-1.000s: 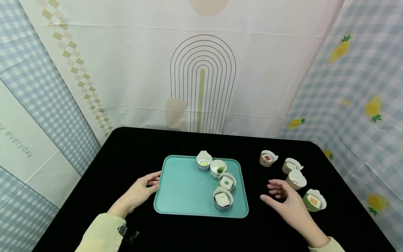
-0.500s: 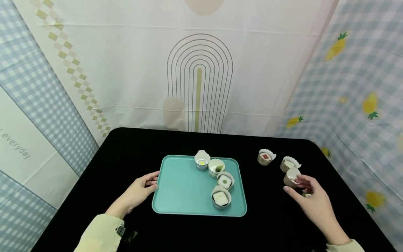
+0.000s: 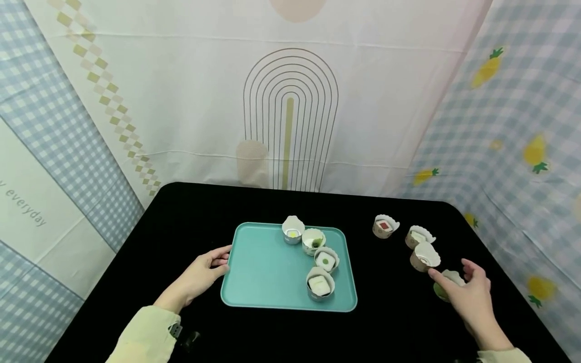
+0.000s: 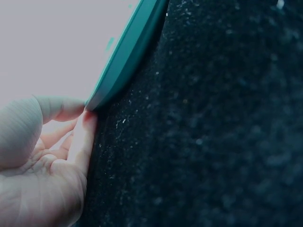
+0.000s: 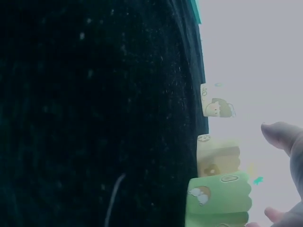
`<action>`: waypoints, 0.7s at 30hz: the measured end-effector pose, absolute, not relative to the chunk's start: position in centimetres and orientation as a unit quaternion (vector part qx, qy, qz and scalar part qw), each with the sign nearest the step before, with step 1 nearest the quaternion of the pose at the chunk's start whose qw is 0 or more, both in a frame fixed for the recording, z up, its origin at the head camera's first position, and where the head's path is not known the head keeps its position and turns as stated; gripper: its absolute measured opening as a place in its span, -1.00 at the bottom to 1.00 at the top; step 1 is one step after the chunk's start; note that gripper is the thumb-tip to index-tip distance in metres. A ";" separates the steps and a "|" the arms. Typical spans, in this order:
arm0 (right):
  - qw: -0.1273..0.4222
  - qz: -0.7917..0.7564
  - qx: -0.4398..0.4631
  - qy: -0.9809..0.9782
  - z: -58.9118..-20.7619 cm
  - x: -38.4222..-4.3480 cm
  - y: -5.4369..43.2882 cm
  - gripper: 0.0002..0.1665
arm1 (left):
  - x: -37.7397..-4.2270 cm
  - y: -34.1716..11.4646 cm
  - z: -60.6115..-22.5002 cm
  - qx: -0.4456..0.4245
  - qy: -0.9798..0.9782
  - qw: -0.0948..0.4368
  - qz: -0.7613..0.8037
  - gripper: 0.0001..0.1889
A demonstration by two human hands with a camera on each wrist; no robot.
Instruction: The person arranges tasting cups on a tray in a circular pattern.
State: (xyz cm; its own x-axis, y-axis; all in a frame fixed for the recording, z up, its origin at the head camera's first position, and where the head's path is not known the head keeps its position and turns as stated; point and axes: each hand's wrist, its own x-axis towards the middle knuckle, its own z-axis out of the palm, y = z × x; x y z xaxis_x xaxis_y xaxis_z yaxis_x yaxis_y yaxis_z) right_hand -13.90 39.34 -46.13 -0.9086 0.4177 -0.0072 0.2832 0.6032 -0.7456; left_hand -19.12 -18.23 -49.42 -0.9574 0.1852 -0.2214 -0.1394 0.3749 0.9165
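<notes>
My left hand (image 3: 195, 277) pinches the left rim of a turquoise tray (image 3: 258, 277); in the left wrist view, thumb and finger meet at the tray's edge (image 4: 120, 59). At the right of the table my right hand (image 3: 474, 297) hovers over a green paper baking cup (image 3: 439, 292), thumb and fingers spread to either side and partly hiding it. In the right wrist view the thumb stays clear of that green cup (image 5: 220, 198). Just behind it stands a brown paper cup (image 3: 419, 260), tilted open toward me.
Along the tray's right part stand several paper cups with small cakes, the nearest being a grey cup (image 3: 320, 292). Two more brown cups stand farther back, one with a red-topped cake (image 3: 384, 226), the other (image 3: 417, 238) beside the tilted cup. Curtains hang behind the black table.
My right hand has moved to the right and nearer me, past the brown cup to the green one. The left hand stays at the tray's rim.
</notes>
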 end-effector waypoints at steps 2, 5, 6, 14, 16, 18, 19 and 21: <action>0.061 0.421 -0.209 -0.880 -46.1 -14.0 39.6 0.25 | -19.2 -18.2 -49.4 0.014 0.817 0.145 0.558 -0.44; 0.033 0.449 -0.231 -0.862 -46.2 -14.1 39.9 0.30 | -19.2 -18.2 -49.5 0.014 0.818 0.144 0.556 -0.45; 0.029 0.457 -0.238 -0.856 -46.3 -14.2 40.0 0.32 | -19.2 -18.2 -49.5 0.013 0.818 0.144 0.556 -0.45; 0.016 0.467 -0.255 -0.847 -47.4 -13.9 40.0 0.32 | -19.2 -18.3 -49.5 0.016 0.817 0.144 0.558 -0.45; 0.027 0.457 -0.252 -0.853 -47.5 -13.7 39.7 0.29 | -19.2 -18.3 -49.5 0.016 0.817 0.143 0.558 -0.45; 0.036 0.450 -0.248 -0.857 -47.7 -13.6 39.4 0.26 | -19.2 -18.3 -49.5 0.016 0.817 0.143 0.558 -0.45; 0.038 0.445 -0.247 -0.860 -47.7 -13.5 39.4 0.23 | -19.2 -18.3 -49.5 0.015 0.817 0.144 0.558 -0.45; 0.040 0.440 -0.242 -0.864 -47.8 -13.3 39.3 0.16 | -19.2 -18.3 -49.5 0.015 0.817 0.146 0.558 -0.45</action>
State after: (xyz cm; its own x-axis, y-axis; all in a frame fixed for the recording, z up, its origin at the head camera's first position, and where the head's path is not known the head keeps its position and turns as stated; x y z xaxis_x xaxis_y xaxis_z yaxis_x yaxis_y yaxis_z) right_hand -13.30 39.28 -47.80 -0.8792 0.4542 -0.1440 0.3833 0.4948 -0.7799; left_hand -19.15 -18.31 -49.54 -0.9572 0.1864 -0.2215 -0.1388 0.3760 0.9162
